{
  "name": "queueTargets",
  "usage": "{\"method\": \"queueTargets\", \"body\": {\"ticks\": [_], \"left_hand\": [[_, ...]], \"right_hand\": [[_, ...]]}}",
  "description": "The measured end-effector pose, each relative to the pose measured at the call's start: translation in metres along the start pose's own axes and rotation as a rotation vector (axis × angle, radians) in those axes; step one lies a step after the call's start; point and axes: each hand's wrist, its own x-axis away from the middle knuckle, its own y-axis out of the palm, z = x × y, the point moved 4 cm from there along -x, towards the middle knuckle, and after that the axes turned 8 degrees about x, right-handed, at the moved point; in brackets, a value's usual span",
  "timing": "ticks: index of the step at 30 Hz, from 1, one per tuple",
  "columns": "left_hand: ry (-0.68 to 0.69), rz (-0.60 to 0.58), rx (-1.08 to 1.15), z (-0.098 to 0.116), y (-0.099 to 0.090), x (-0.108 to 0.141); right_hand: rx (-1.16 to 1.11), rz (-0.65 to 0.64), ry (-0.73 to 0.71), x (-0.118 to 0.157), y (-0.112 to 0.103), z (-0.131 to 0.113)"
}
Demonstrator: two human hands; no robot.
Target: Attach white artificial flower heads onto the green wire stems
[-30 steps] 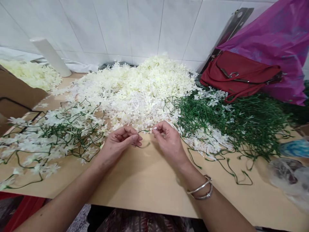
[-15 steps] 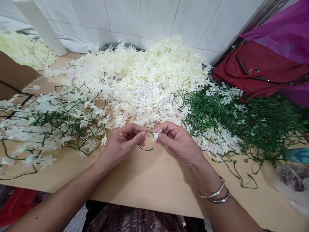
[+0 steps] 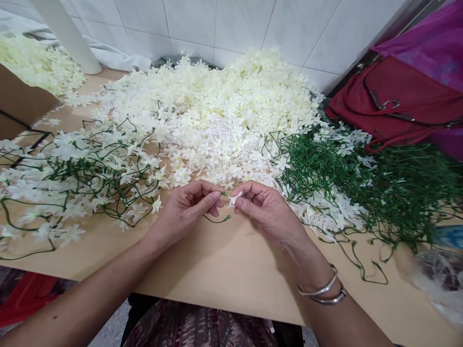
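My left hand [image 3: 197,205] pinches a green plastic stem [image 3: 219,220] between thumb and forefinger; one tip pokes out toward the right and another end hangs below the fingers. Close beside it, my right hand [image 3: 258,205] is closed on a small white artificial flower [image 3: 235,199], its petals facing the stem tip. A narrow gap seems to part the flower from the stem. Behind both hands lies a big heap of loose white and cream flowers [image 3: 217,106]. Flowers on green stems [image 3: 104,173] are piled to the left, and bare green stems [image 3: 325,161] to the right.
A red handbag [image 3: 408,101] and a purple cloth [image 3: 430,43] stand at the back right. A clear plastic bag [image 3: 441,274] lies at the right edge. Cardboard [image 3: 25,101] and a white pole [image 3: 68,38] are at the left. The tiled wall [image 3: 238,24] bounds the table.
The stem tip and the white flower, which were touching or nearly so, now sit slightly apart. My left hand has shifted a little up and left; the view has tilted slightly.
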Motion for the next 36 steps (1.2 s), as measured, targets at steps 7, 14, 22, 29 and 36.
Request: {"method": "queueTargets", "body": {"ticks": [7,14,22,29,36], "left_hand": [[0.015,-0.087,-0.047,0.0007,0.0041,0.0040],[-0.016,-0.077,-0.015,-0.0045,0.0026,0.0038],[-0.001,-0.125,-0.008,-0.0055,0.0050,0.0049],[0.006,-0.137,-0.118,-0.0049,0.0055,0.0057],[0.024,-0.139,-0.251,-0.0037,0.0054,0.0070]], "right_hand": [[-0.015,-0.040,0.052,0.0002,0.0015,0.0019],[-0.001,-0.058,0.065,0.0016,-0.0027,-0.0023],[0.030,-0.069,0.081,0.0009,-0.0008,0.0001],[0.053,-0.050,0.121,0.0000,-0.0011,0.0025],[0.089,-0.065,0.123,0.0008,0.0039,0.0016]]}}
